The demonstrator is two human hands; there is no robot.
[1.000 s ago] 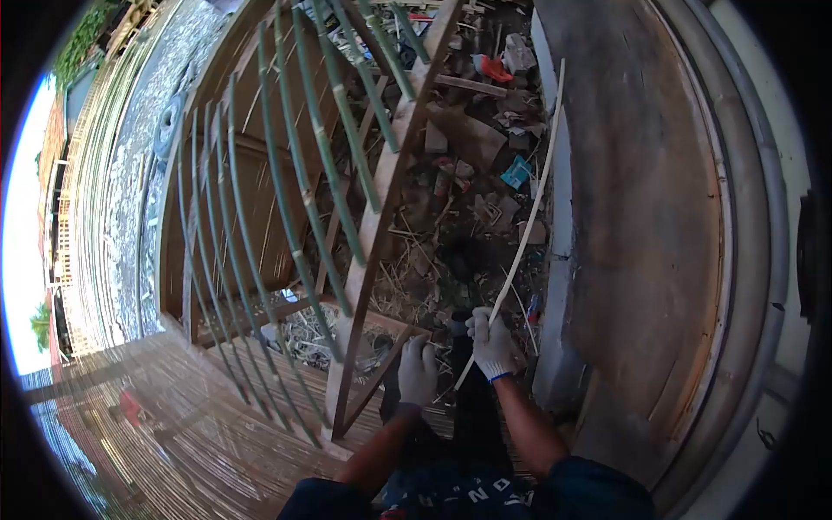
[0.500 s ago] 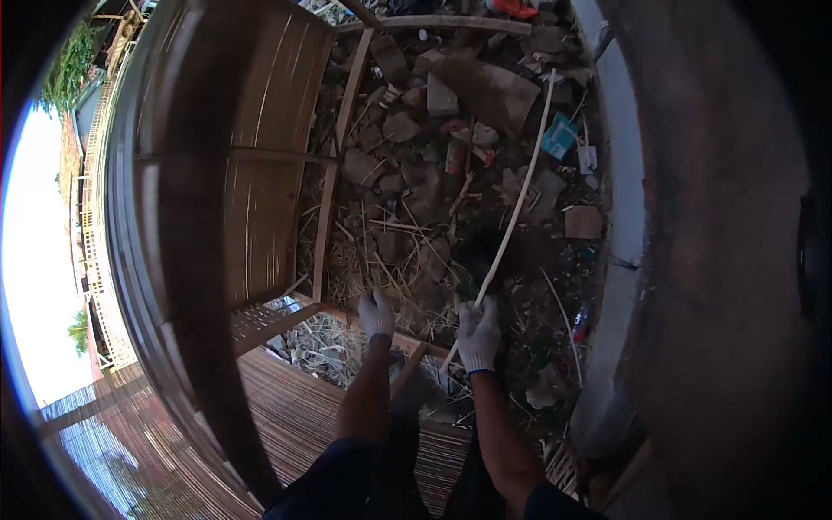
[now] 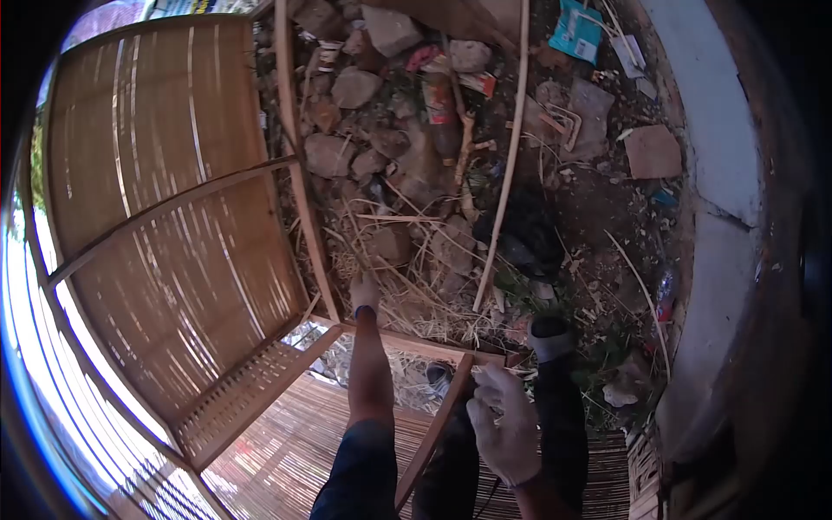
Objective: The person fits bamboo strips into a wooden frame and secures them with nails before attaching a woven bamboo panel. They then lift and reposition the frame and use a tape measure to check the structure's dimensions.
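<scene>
My left hand (image 3: 365, 292), in a pale work glove, reaches out over dry straw beside the wooden frame (image 3: 308, 227). Its fingers are too blurred against the straw to tell what they do. Nearer my body, my right hand (image 3: 505, 425) is gloved too, with its fingers half curled and apart and nothing between them. A long pale pole (image 3: 508, 165) lies across the rubble, its near end beyond the right hand and apart from it. A wooden bar (image 3: 438, 425) of the frame slants just left of that hand.
Woven bamboo panels (image 3: 165, 113) stand at the left, and bamboo slats (image 3: 295, 433) spread below. Stones (image 3: 355, 88), a plastic bottle (image 3: 440, 108), a blue packet (image 3: 575, 32) and a brick (image 3: 653, 152) litter the ground. A pale wall ledge (image 3: 724, 173) borders the right side. My shoe (image 3: 549, 338) stands on the rubble.
My right hand has let go of the pale pole and drawn back toward my body. The pole now lies on the rubble. The view has shifted, with the left panels showing more fully.
</scene>
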